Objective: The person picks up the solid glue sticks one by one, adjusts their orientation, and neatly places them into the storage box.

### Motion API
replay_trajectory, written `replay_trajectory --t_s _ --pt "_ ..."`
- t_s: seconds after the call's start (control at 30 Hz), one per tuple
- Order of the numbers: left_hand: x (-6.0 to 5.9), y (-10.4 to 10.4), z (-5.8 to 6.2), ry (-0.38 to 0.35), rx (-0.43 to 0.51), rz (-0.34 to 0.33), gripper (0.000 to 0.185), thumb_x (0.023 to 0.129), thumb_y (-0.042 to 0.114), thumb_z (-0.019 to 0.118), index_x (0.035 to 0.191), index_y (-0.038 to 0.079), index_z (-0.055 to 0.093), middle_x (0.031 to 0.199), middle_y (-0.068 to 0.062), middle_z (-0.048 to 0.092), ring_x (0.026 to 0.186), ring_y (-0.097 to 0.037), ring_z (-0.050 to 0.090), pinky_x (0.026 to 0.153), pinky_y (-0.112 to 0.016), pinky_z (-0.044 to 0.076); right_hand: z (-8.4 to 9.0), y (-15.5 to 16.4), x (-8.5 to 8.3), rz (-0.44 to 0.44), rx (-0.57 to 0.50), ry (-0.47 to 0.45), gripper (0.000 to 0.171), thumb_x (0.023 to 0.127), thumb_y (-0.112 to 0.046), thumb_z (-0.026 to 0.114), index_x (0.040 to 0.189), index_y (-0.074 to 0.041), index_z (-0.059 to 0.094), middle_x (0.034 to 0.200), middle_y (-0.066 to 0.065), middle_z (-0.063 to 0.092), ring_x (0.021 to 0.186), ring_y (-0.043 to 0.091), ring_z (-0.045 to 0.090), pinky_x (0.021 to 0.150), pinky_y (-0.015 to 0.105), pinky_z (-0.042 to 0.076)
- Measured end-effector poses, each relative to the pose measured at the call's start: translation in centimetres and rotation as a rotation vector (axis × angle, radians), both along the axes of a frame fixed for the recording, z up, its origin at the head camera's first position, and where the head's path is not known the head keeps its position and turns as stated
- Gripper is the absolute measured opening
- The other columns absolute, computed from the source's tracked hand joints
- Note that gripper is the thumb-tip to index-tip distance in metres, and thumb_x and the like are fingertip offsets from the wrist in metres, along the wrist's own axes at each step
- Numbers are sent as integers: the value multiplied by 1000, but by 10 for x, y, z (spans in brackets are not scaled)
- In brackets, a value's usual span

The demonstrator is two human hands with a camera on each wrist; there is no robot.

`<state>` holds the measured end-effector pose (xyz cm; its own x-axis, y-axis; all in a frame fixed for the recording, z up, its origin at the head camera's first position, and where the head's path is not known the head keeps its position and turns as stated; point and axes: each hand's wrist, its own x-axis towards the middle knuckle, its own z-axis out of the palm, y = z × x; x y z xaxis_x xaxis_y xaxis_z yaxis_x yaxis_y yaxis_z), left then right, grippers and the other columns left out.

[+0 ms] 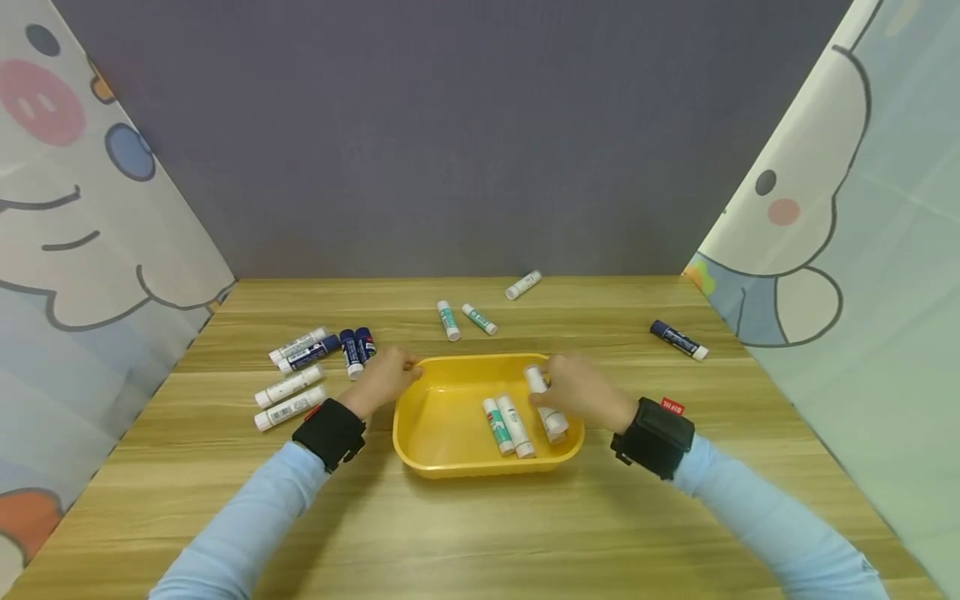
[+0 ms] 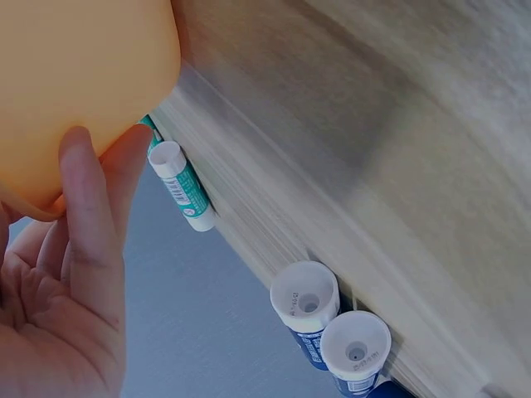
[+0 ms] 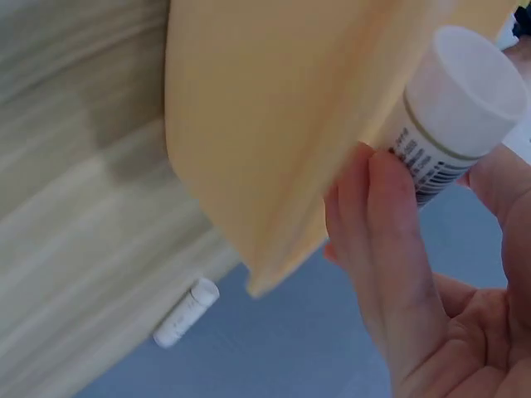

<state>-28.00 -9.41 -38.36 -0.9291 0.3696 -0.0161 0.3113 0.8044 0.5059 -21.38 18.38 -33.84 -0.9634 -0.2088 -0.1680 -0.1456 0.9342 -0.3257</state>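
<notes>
Hands at a yellow tray of glue sticks

Head view: the left hand grips the yellow tray by its far left rim; the right hand holds a white glue stick over the tray's right side, beside two more sticks lying inside.
Left wrist view: fingers curl on the tray's edge.
Right wrist view: fingers pinch the glue stick against the rim.

The yellow tray looks like smooth plastic (faintly glossy) on a matt, wood-grain table.
</notes>
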Motion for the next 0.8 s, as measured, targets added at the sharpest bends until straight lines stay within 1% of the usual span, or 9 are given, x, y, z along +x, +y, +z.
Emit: replay_trajectory --t_s 0.1,0.2,0.33,0.43,0.6,0.73,0.77,0.8 --pt "1 0 0 11 4 -3 29 88 15 56 112 -1 63 110 -21 63 100 -34 60 82 -44 48 -8 -4 0 4 7 -7 22 77 -30 69 75 -9 61 61 0 51 50 11 45 46 21 33" --pt "2 0 0 20 2 -7 29 88 15 56 111 -2 63 109 -21 63 99 -34 60 82 -44 49 -15 -8 1 3 5 -11 24 76 -31 71 69 -11 58 56 -2 49 47 11 45 44 21 32" --pt "3 0 -1 24 2 -5 29 88 16 57 111 -1 63 109 -20 63 98 -34 60 81 -43 49 -21 -13 4 -4 -13 -39 25 75 -30 72 69 -11 57 55 -2 47 45 10 45 41 20 32" --pt "3 1 -1 30 -5 3 29 88 16 57 111 0 63 108 -19 63 98 -33 61 81 -43 49 -25 -16 4 8 -13 -49 24 76 -28 71 68 -11 56 54 -2 45 43 9 43 39 19 31" --pt "2 2 -2 33 -20 9 28 89 16 56 111 0 64 108 -19 64 98 -32 61 80 -43 49 -31 -18 4 35 20 -27 25 76 -27 71 69 -9 56 56 -1 43 48 11 42 44 21 29" --pt "1 1 -2 31 -7 1 28 89 17 56 110 1 64 108 -19 64 98 -33 61 79 -42 49 -32 -19 3 41 36 -21 25 77 -27 71 72 -8 56 58 -1 43 51 12 43 47 22 29" --pt "0 0 -3 57 0 -12 28 89 19 57 109 2 65 106 -19 65 95 -32 62 76 -40 50 -32 -20 3 44 44 -19 25 77 -27 71 71 -8 56 57 -1 43 51 12 42 47 22 29" --pt "0 -1 -3 61 2 -14 28 89 20 57 108 2 65 105 -19 65 94 -32 62 75 -40 50 -32 -20 2 48 50 -17 25 77 -27 71 71 -8 56 57 -1 42 51 12 42 47 22 28"
